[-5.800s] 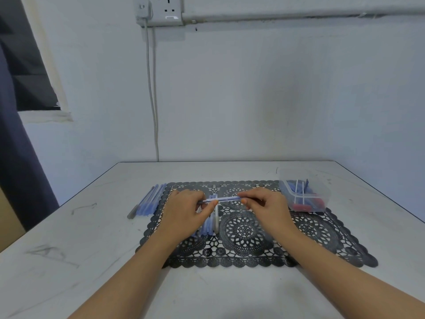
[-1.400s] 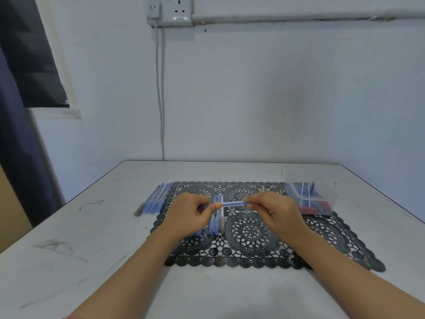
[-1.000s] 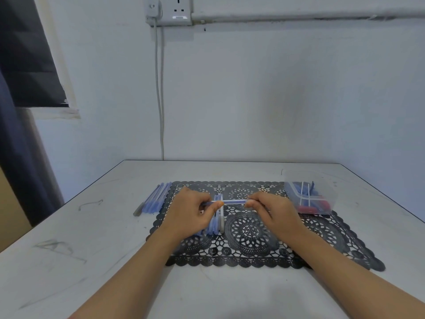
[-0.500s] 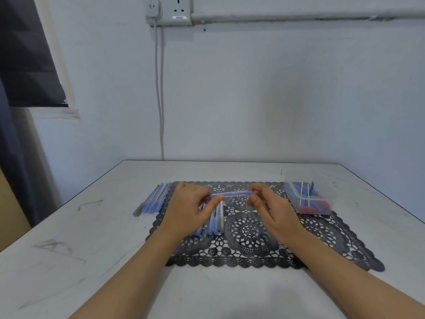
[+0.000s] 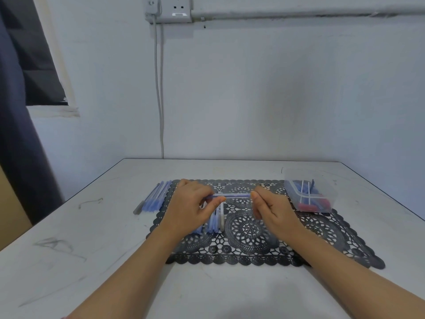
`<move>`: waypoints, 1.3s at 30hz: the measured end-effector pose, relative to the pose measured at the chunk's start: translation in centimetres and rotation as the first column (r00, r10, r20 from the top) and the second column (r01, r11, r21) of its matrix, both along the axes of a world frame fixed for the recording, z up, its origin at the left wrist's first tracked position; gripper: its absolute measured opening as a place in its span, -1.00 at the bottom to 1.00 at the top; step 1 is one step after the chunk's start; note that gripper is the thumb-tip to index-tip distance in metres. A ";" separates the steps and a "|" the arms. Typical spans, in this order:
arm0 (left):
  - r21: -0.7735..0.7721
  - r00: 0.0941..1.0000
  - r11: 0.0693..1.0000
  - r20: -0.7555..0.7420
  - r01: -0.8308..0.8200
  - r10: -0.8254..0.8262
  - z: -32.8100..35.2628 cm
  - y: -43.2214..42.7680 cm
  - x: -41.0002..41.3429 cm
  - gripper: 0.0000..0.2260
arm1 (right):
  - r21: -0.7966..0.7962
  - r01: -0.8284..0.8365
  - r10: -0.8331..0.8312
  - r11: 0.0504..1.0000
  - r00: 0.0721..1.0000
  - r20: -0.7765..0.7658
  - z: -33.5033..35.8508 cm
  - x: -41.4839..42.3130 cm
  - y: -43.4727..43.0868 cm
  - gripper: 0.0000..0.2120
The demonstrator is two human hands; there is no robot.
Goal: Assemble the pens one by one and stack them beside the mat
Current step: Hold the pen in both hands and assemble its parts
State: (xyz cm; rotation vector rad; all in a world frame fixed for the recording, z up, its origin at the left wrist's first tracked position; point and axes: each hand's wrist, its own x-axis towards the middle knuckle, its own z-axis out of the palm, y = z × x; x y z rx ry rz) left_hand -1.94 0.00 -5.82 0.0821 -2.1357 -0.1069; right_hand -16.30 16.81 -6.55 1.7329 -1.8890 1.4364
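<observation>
I hold a clear blue pen (image 5: 232,195) level above the black lace mat (image 5: 322,238). My left hand (image 5: 193,209) pinches its left end between thumb and fingers. My right hand (image 5: 272,209) pinches its right end with the fingertips. Under my left hand a small heap of loose pen barrels (image 5: 216,221) lies on the mat. A row of several blue pens (image 5: 155,200) lies on the table just off the mat's left edge.
A clear plastic tub (image 5: 309,195) with blue and red pen parts stands on the mat's far right corner. The white table (image 5: 69,238) meets the wall at the back. A cable (image 5: 159,100) hangs from a wall socket. A dark curtain hangs at far left.
Both hands have lifted the pen a little and drawn slightly apart, so more of the barrel shows between them. The heap, the row and the tub have not moved.
</observation>
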 end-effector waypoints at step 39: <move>0.242 0.854 0.819 0.133 -0.520 0.503 0.1 -5.1 1.9 -0.80 | 0.611 0.198 -0.007 0.766 0.954 -0.301 -1.7 1.1 -1.2 -0.39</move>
